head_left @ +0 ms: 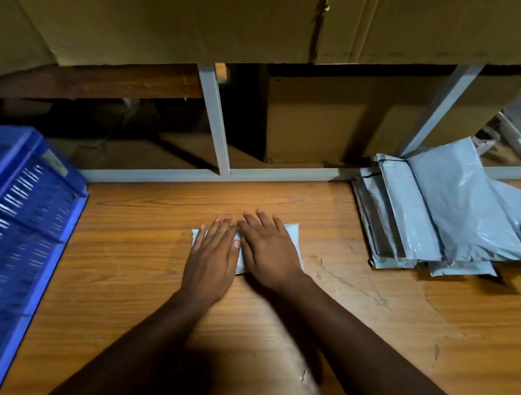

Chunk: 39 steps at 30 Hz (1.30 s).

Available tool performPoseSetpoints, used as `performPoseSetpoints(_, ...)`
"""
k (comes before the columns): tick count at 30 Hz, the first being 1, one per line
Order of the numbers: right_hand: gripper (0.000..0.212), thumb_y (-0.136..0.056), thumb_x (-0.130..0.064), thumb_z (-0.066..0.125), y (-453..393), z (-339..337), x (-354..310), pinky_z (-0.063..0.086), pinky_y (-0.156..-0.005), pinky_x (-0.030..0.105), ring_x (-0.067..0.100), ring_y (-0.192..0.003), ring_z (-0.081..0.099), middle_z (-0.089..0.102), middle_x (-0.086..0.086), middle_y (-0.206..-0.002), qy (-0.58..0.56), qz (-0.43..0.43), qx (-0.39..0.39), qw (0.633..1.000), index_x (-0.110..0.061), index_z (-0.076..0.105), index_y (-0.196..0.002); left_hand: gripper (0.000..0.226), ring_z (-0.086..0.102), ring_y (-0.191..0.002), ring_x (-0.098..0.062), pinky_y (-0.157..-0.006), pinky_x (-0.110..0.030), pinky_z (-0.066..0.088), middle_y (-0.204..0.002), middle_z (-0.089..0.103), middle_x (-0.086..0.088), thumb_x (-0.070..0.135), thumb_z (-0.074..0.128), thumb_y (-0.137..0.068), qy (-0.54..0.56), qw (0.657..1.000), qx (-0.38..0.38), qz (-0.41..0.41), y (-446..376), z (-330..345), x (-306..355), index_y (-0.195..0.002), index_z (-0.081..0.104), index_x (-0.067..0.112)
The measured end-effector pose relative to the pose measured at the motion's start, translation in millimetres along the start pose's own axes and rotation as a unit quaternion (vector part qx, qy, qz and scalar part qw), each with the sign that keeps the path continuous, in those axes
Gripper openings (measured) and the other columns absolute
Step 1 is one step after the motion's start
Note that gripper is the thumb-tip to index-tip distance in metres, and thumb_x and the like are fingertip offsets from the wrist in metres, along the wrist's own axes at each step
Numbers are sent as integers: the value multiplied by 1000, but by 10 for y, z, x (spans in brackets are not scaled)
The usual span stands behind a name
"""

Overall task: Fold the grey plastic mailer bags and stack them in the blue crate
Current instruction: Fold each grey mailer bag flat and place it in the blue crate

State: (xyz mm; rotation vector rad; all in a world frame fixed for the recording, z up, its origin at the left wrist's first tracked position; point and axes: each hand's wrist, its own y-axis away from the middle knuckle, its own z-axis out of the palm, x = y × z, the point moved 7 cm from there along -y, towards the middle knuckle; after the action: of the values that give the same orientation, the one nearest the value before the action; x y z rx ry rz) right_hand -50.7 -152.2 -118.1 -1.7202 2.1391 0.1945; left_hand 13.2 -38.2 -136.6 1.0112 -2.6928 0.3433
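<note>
While both flat hands, left hand (210,260) and right hand (269,251), press the folded mailer (292,237) at frame centre, it looks light, slick and springy (best pinched along its creased edges).

Pale grey folded mailer (293,237) under hands; blue slatted crate (31,219) to their left; orange-brown wood-grain tabletop (151,252) w/ scuffs.

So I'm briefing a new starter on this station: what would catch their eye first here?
Probably the two hands, left hand and right hand, pressed flat side by side on a folded grey mailer at the middle of the wooden table. Next, the blue crate at the left edge, and the loose pile of grey mailer bags at the right.
</note>
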Motion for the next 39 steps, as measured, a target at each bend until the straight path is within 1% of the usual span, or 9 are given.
performPoseSetpoints(2, 51, -106, -36, 32, -76, 165, 4, 24, -123, 54, 33, -148, 39, 51, 7, -155, 32, 15, -24, 999, -16, 52, -149, 63, 31, -153, -19, -127, -42, 18, -162, 41, -3, 43, 12, -111, -22, 1000, -8, 8, -47, 52, -51, -155, 44, 12)
performPoseSetpoints(6, 56, -107, -39, 26, -106, 242, 36, 19, -126, 52, 31, -151, 35, 48, 6, -158, 53, 24, -27, 998, -16, 48, -153, 58, 32, -153, -19, -126, -42, 23, -160, 44, -4, 39, 18, -111, -24, 1000, 7, 12, -79, 64, -68, -154, 45, 11)
performPoseSetpoints(10, 56, -108, -40, 26, -131, 282, 17, 18, -127, 52, 30, -153, 32, 46, 5, -159, 72, 26, -31, 997, -16, 48, -153, 59, 30, -154, -20, -125, -44, 27, -160, 43, -5, 36, 14, -111, -49, 999, 18, 11, -90, 75, -58, -153, 46, 9)
performPoseSetpoints(20, 54, -106, -36, 31, -168, 379, 14, 18, -124, 52, 32, -152, 35, 48, 5, -158, 94, 15, -12, 995, -14, 52, -150, 56, 40, -149, -22, -122, -44, 33, -153, 52, -7, 31, 19, -111, -76, 996, 35, 7, -123, 133, -53, -146, 55, 7)
performPoseSetpoints(24, 55, -106, -37, 28, -221, 398, 33, 18, -124, 52, 32, -152, 34, 47, 4, -159, 92, 21, -23, 995, -14, 52, -150, 55, 42, -148, -23, -122, -43, 31, -152, 53, -8, 30, 20, -111, -85, 996, 39, 3, -172, 166, -77, -145, 56, 7)
performPoseSetpoints(29, 56, -105, -37, 28, -302, 379, 55, 25, -125, 52, 31, -152, 34, 49, 4, -158, 85, 39, -45, 995, -15, 52, -150, 55, 39, -149, -21, -123, -41, 25, -153, 53, -5, 32, 23, -108, -103, 995, -4, -16, -269, 189, -130, -147, 55, 10)
performPoseSetpoints(33, 53, -108, -36, 29, -110, 366, -2, 19, -127, 48, 29, -151, 36, 48, 5, -158, 43, 24, -47, 998, -16, 49, -152, 57, 38, -150, -21, -124, -39, 19, -155, 51, -5, 34, 21, -108, -86, 996, -29, 4, -100, 121, -89, -149, 52, 10)
performPoseSetpoints(36, 53, -107, -43, 32, -8, 170, 61, 19, -126, 41, 24, -150, 37, 46, 3, -159, -37, 42, -41, 998, -19, 50, -151, 65, 27, -155, -17, -127, -35, 7, -163, 39, -2, 46, 14, -107, -46, 998, -51, 2, -13, 65, -123, -157, 42, 15)
performPoseSetpoints(39, 50, -104, -39, 36, -42, -52, 251, 29, -123, 47, 27, -145, 45, 54, 4, -153, 4, 54, 4, 999, -18, 60, -143, 64, 29, -154, -23, -128, -39, 12, -161, 42, -2, 52, 20, -106, -11, 1000, -28, -9, -137, -20, -189, -153, 47, 17)
